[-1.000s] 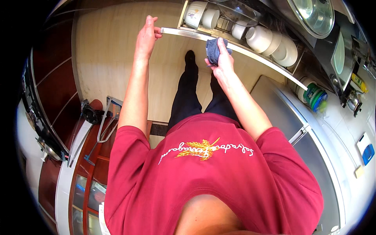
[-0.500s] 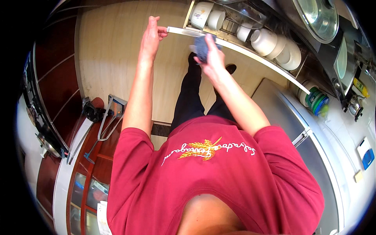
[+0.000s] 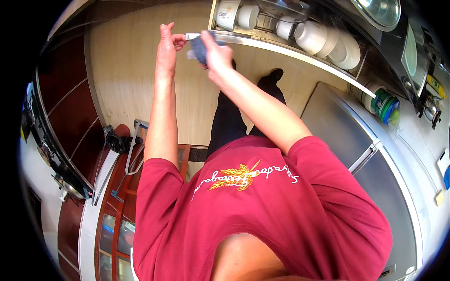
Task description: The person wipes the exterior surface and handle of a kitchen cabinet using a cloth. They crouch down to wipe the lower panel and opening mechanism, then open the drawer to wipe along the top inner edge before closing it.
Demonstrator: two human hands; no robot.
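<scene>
A pulled-out drawer shows its long pale front edge [image 3: 286,52] running from the upper middle down to the right. My right hand [image 3: 218,55], slightly blurred, is closed around a blue-grey cloth [image 3: 200,49] and presses it against the drawer front near its left end. My left hand [image 3: 167,51] is raised beside that same end, fingers apart, with the fingertips touching the corner. Inside the drawer, white bowls [image 3: 311,37] and cups [image 3: 247,17] stand on a wire rack.
At right stands a grey refrigerator [image 3: 337,126], with a green-and-blue tub [image 3: 385,105] by the drawer's right end. A glass lid [image 3: 382,11] lies on the counter above. To the left are dark red cabinets [image 3: 65,84] and a wooden cabinet with glass panes [image 3: 110,225].
My right hand has slid the cloth leftward along the drawer front, close to the left end. My left hand stays at the drawer's corner. The whole view has shifted slightly.
</scene>
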